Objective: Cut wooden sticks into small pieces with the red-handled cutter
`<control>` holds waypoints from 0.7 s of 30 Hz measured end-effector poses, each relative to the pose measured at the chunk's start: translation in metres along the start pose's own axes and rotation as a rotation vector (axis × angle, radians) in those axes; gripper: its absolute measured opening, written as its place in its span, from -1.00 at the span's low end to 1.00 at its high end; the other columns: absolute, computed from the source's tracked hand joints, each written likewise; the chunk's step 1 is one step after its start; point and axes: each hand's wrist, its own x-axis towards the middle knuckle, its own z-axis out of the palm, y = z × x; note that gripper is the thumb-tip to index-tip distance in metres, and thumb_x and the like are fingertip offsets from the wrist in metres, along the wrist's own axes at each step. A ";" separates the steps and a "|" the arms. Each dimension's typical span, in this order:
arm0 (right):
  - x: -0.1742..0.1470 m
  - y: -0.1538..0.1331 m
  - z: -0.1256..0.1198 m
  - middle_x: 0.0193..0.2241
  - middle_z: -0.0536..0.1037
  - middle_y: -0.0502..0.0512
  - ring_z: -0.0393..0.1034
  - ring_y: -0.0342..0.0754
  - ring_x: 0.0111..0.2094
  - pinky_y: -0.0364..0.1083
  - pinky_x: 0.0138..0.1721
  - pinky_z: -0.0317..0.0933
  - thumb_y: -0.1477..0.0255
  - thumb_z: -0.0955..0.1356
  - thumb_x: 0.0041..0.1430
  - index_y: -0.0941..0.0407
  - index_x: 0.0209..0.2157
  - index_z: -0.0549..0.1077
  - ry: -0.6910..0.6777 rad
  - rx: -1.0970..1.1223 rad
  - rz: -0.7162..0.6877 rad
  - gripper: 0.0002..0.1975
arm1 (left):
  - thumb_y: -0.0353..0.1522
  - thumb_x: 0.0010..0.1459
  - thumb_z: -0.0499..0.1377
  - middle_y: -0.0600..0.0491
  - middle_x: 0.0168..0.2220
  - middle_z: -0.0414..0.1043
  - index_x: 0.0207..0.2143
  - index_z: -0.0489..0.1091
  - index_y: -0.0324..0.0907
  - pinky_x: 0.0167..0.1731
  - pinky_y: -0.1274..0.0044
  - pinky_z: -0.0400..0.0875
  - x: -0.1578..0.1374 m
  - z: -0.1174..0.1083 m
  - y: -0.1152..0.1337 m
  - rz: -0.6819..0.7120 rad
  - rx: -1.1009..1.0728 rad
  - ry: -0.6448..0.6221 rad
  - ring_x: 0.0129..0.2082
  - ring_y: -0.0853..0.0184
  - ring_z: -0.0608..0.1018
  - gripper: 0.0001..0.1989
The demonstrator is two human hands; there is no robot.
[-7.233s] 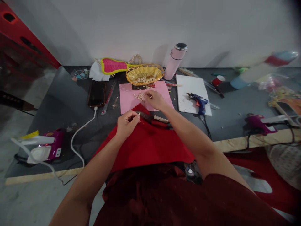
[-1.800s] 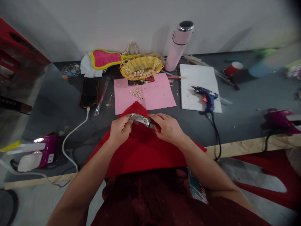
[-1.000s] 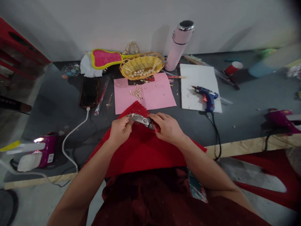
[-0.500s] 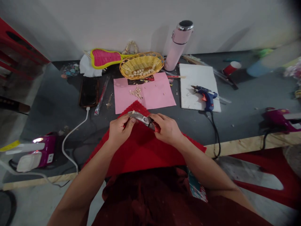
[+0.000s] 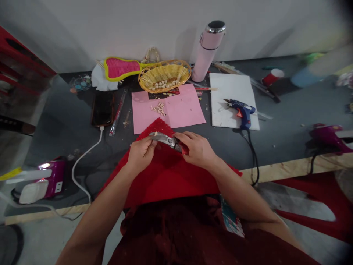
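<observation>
My right hand (image 5: 197, 149) is closed around the red handles of a pair of pruning shears (image 5: 165, 139), whose metal blades point left. At the blades, my left hand (image 5: 140, 152) pinches a thin pale stick (image 5: 156, 133); its tip shows just above the metal, and the rest is hidden by blade and fingers. Beneath both hands a red cloth (image 5: 165, 176) spreads over my lap and the table edge. Just beyond its corner, small cut pale pieces (image 5: 158, 108) lie heaped on a pink sheet of paper (image 5: 183, 110).
A wicker basket (image 5: 165, 75) holding more pale pieces stands behind the paper, beside a pink flask (image 5: 208, 51). On the right, a blue glue gun (image 5: 244, 112) rests on a white board (image 5: 230, 86). A phone (image 5: 103, 108) with a white cable lies left.
The view has shifted slightly. My left fingers have moved a little at the blades; the shears stay in my right hand over the red cloth.
</observation>
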 end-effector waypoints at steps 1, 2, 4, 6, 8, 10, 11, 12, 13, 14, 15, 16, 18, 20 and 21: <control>-0.001 -0.002 -0.001 -0.20 0.49 0.16 0.39 -0.02 -0.25 -0.06 -0.23 0.24 0.53 0.25 0.03 0.14 0.02 0.34 0.003 -0.001 0.012 -0.55 | -0.37 0.27 -0.02 0.11 -0.62 0.42 -0.48 0.46 -0.18 -0.53 0.64 0.29 0.000 0.000 0.001 0.005 0.007 0.009 -0.58 0.45 0.48 -0.67; -0.002 -0.004 -0.001 -0.23 0.50 0.14 0.39 -0.04 -0.28 -0.08 -0.27 0.23 0.53 0.24 0.04 0.13 0.01 0.35 0.003 -0.001 0.025 -0.56 | -0.37 0.27 -0.02 0.11 -0.61 0.42 -0.48 0.45 -0.18 -0.53 0.64 0.29 0.000 -0.001 0.003 0.006 0.014 0.016 -0.58 0.45 0.48 -0.67; -0.003 -0.008 -0.001 -0.28 0.50 0.11 0.38 -0.05 -0.32 -0.10 -0.34 0.21 0.53 0.22 0.07 0.12 -0.01 0.36 -0.004 0.001 0.048 -0.59 | -0.35 0.27 -0.03 0.12 -0.63 0.41 -0.48 0.44 -0.18 -0.53 0.64 0.29 -0.001 -0.001 0.005 -0.006 0.026 0.021 -0.59 0.45 0.48 -0.66; -0.003 -0.010 0.000 -0.28 0.50 0.11 0.39 -0.05 -0.32 -0.10 -0.35 0.21 0.53 0.22 0.08 0.12 -0.01 0.35 -0.006 0.005 0.062 -0.60 | -0.33 0.28 -0.03 0.13 -0.67 0.37 -0.51 0.43 -0.18 -0.55 0.64 0.27 -0.001 -0.001 0.005 -0.022 0.035 0.033 -0.61 0.45 0.45 -0.65; -0.002 -0.011 0.002 -0.24 0.50 0.14 0.39 -0.03 -0.29 -0.09 -0.32 0.23 0.53 0.22 0.07 0.13 0.00 0.34 0.001 0.010 0.068 -0.59 | -0.32 0.27 -0.02 0.12 -0.68 0.36 -0.53 0.41 -0.19 -0.57 0.64 0.26 -0.001 0.000 0.006 -0.026 0.048 0.067 -0.64 0.45 0.43 -0.64; -0.001 -0.010 0.005 -0.20 0.49 0.17 0.39 -0.01 -0.24 -0.07 -0.27 0.25 0.53 0.24 0.05 0.15 0.01 0.33 0.010 0.016 0.066 -0.57 | -0.30 0.24 0.04 0.08 -0.59 0.45 -0.45 0.44 -0.20 -0.54 0.63 0.28 -0.001 0.001 0.005 -0.031 0.055 0.125 -0.60 0.45 0.45 -0.72; 0.000 -0.009 0.006 -0.18 0.49 0.18 0.39 0.00 -0.22 -0.06 -0.24 0.26 0.53 0.25 0.04 0.15 0.02 0.33 0.015 0.016 0.061 -0.56 | -0.30 0.23 0.07 0.07 -0.53 0.48 -0.38 0.46 -0.20 -0.52 0.63 0.30 -0.001 0.001 0.005 -0.041 0.051 0.152 -0.56 0.44 0.48 -0.77; 0.001 -0.008 0.007 -0.16 0.49 0.18 0.39 0.01 -0.20 -0.05 -0.21 0.26 0.53 0.25 0.04 0.15 0.02 0.32 0.020 0.013 0.055 -0.55 | -0.30 0.22 0.09 0.07 -0.50 0.50 -0.32 0.47 -0.19 -0.49 0.63 0.32 -0.001 0.002 0.005 -0.054 0.042 0.171 -0.53 0.43 0.50 -0.80; 0.002 -0.007 0.008 -0.15 0.48 0.19 0.38 0.01 -0.18 -0.03 -0.18 0.26 0.53 0.26 0.03 0.14 0.03 0.32 0.025 0.007 0.047 -0.54 | -0.31 0.21 0.09 0.09 -0.51 0.50 -0.29 0.47 -0.17 -0.48 0.63 0.33 0.000 0.002 0.004 -0.068 0.030 0.182 -0.53 0.43 0.50 -0.81; 0.002 -0.006 0.008 -0.13 0.48 0.19 0.37 0.02 -0.16 -0.02 -0.15 0.26 0.53 0.26 0.03 0.14 0.04 0.31 0.026 0.000 0.039 -0.52 | -0.32 0.21 0.09 0.11 -0.55 0.48 -0.29 0.48 -0.17 -0.49 0.63 0.33 0.000 0.002 0.003 -0.078 0.018 0.182 -0.55 0.44 0.50 -0.82; 0.003 -0.005 0.009 -0.11 0.47 0.19 0.37 0.03 -0.13 0.00 -0.13 0.25 0.54 0.26 0.02 0.14 0.06 0.30 0.023 -0.009 0.031 -0.50 | -0.34 0.22 0.07 0.13 -0.60 0.45 -0.32 0.47 -0.16 -0.50 0.63 0.32 0.000 0.003 0.002 -0.079 0.011 0.176 -0.58 0.44 0.48 -0.81; 0.003 -0.004 0.009 -0.09 0.46 0.20 0.36 0.04 -0.11 0.01 -0.11 0.24 0.54 0.26 0.01 0.14 0.07 0.29 0.018 -0.018 0.022 -0.48 | -0.36 0.22 0.06 0.14 -0.63 0.42 -0.34 0.47 -0.17 -0.51 0.63 0.32 0.000 0.003 0.001 -0.075 0.012 0.167 -0.60 0.45 0.47 -0.80; 0.003 -0.002 0.007 -0.06 0.45 0.21 0.35 0.06 -0.08 0.04 -0.09 0.23 0.54 0.26 0.01 0.15 0.10 0.27 0.002 -0.032 0.011 -0.46 | -0.39 0.21 0.04 0.14 -0.64 0.41 -0.36 0.46 -0.18 -0.51 0.62 0.32 0.000 0.003 -0.002 -0.054 0.024 0.150 -0.61 0.44 0.47 -0.79; 0.003 -0.001 0.006 -0.04 0.44 0.22 0.34 0.07 -0.07 0.05 -0.09 0.22 0.54 0.26 0.01 0.16 0.10 0.26 -0.014 -0.040 0.001 -0.45 | -0.42 0.20 0.03 0.12 -0.61 0.43 -0.39 0.45 -0.19 -0.51 0.62 0.31 0.000 0.003 -0.003 -0.036 0.037 0.125 -0.58 0.43 0.48 -0.79; 0.003 0.000 0.005 -0.04 0.44 0.22 0.34 0.08 -0.07 0.05 -0.09 0.21 0.53 0.26 0.02 0.16 0.10 0.26 -0.021 -0.041 -0.002 -0.46 | -0.42 0.20 0.03 0.11 -0.61 0.42 -0.41 0.44 -0.19 -0.51 0.62 0.31 0.000 0.003 -0.003 -0.032 0.039 0.108 -0.57 0.42 0.49 -0.79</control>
